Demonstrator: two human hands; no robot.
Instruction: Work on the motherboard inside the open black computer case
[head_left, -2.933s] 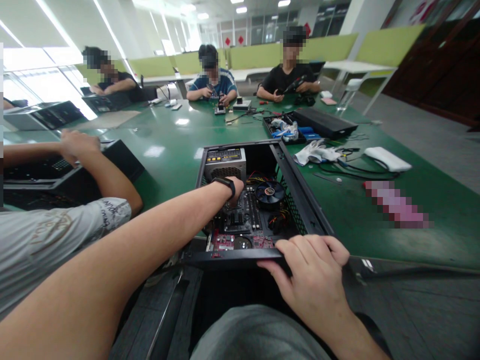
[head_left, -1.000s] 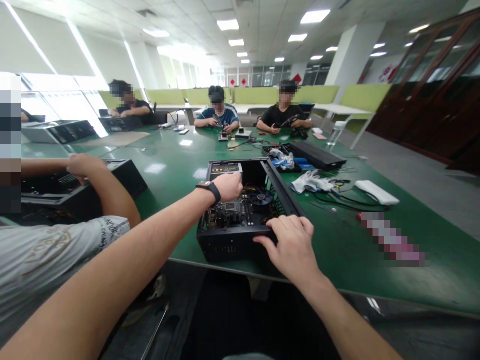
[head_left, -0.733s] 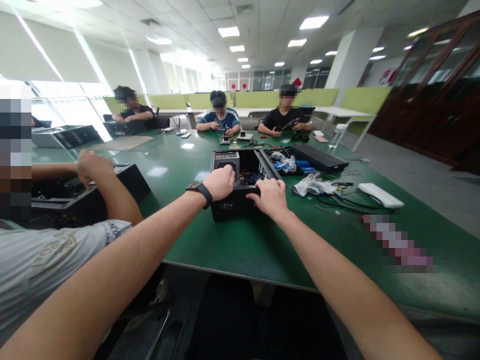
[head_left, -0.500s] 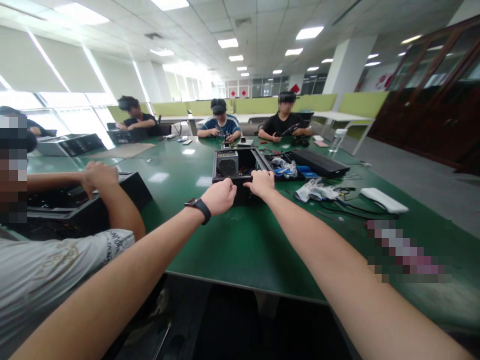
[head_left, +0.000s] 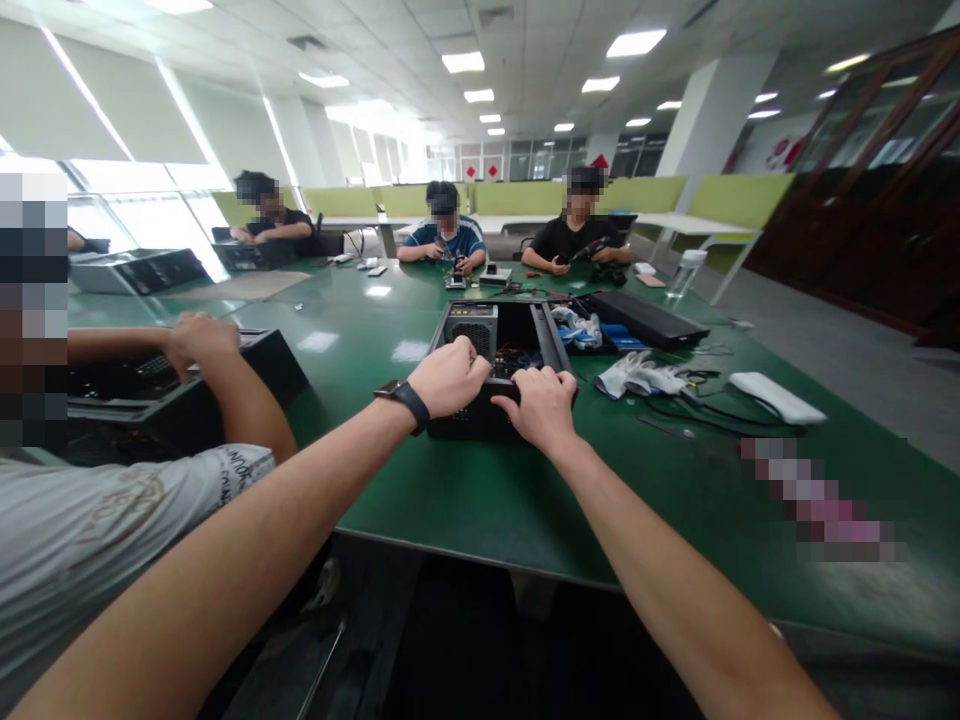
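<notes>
Nr edge of green bench in foreground. R hand: fingers hooked over nr rim of open PC case, thumb on its front, i.e. grip closed on that rim. L hand, w/ dark watch on wrist, sits at same rim, fingers curled; cannot tell if its grip holds anything. PC case stands on bench, set back from nr edge, w/ power supply in its L part. Toward R edge: pink item (blurred), then white pouch & gloves. To L, neighbor's hand on second case. Farther: flat black box; clear bottle nr far R corner. Far edge: co-worker in blue; co-worker in black, w/ dark tool.
</notes>
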